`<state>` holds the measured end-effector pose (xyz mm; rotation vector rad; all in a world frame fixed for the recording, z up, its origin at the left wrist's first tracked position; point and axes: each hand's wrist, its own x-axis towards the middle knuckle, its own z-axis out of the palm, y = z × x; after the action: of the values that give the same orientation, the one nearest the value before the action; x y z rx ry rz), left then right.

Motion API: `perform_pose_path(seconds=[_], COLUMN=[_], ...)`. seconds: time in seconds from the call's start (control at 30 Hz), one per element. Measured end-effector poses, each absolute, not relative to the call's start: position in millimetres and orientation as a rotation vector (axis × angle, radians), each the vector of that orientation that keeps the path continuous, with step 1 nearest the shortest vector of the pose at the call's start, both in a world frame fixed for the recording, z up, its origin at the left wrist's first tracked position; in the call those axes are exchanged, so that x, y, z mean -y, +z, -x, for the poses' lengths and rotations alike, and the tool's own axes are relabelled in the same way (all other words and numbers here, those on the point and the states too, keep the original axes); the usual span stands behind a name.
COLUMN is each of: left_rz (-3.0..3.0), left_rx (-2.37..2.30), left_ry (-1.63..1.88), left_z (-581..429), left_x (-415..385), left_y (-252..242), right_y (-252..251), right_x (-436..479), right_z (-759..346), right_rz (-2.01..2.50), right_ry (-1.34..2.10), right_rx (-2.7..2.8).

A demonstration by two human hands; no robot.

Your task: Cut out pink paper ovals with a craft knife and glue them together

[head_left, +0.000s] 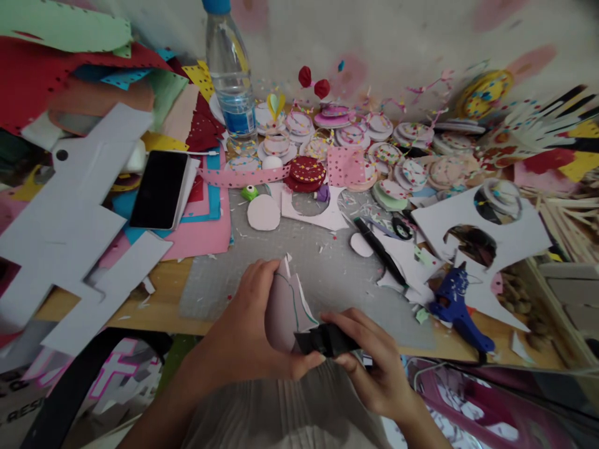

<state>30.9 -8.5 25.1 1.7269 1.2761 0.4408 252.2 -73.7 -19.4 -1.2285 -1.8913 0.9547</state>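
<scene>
My left hand [253, 318] is closed around a curved piece of white foam sheet [283, 308] with a green line drawn along it. Pinched in my right hand [374, 355] is a black box cutter [327, 340], its front end against the lower right edge of the foam piece. The fingertips of my left hand are close to the cutter's front. Both hands are above the near edge of the grey cutting mat [210, 280]. The blade itself cannot be made out.
Beyond the mat stand a water bottle [231, 75] and several decorated round pieces [304, 174]. A phone [160, 187] and foam sheets [60, 206] lie left. Toward the right are a black marker [381, 252], scissors [401, 228] and a blue glue gun [461, 308].
</scene>
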Motion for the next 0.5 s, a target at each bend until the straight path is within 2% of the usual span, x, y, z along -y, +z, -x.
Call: perform_pose_path(seconds=[0.5], left_rz=[-1.763], left_rx=[-1.332], left_ry=[0.435], left_z=[-32.8], left_x=[7.4], left_y=[26.0], right_y=[-20.2], right_x=[73.8], right_z=[-250.3], right_rz=[1.207], right_ry=[0.992], right_rx=[1.847])
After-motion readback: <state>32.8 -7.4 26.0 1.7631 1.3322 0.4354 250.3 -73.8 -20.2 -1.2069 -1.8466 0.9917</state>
